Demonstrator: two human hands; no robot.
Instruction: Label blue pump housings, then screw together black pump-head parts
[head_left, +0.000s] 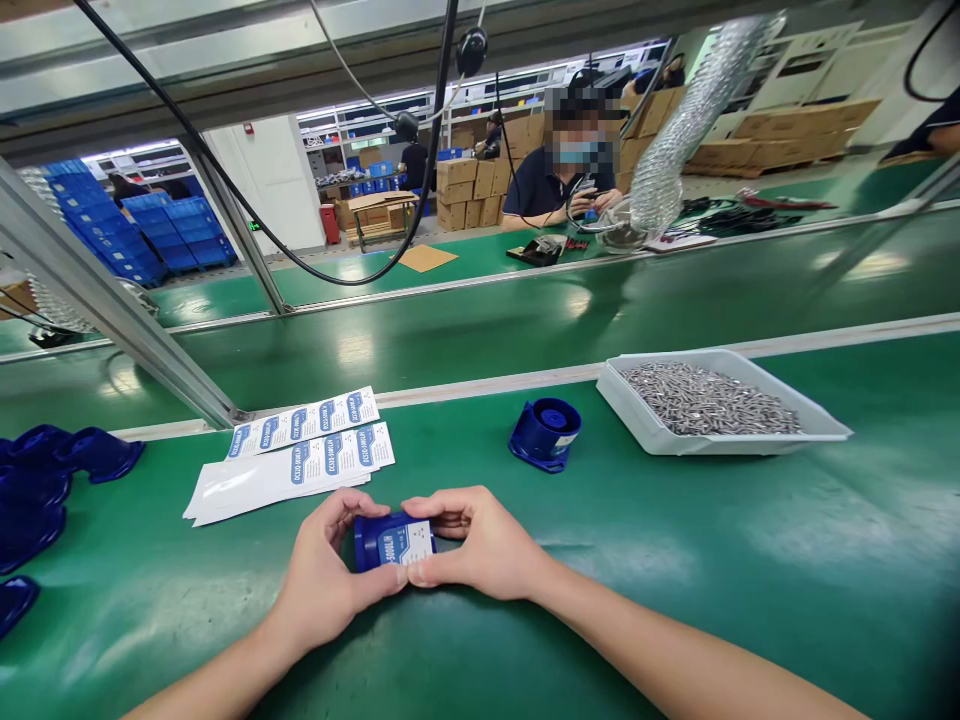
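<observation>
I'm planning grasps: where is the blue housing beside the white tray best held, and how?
Probably grip the blue housing around its round upper wall, from above and the near side: it stands upright on a wider flanged base, and the white tray flanks it on the right.

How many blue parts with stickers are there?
2: one part between left hand and right hand, another part left of the white tray; the leftmost pile may hide more.
</observation>
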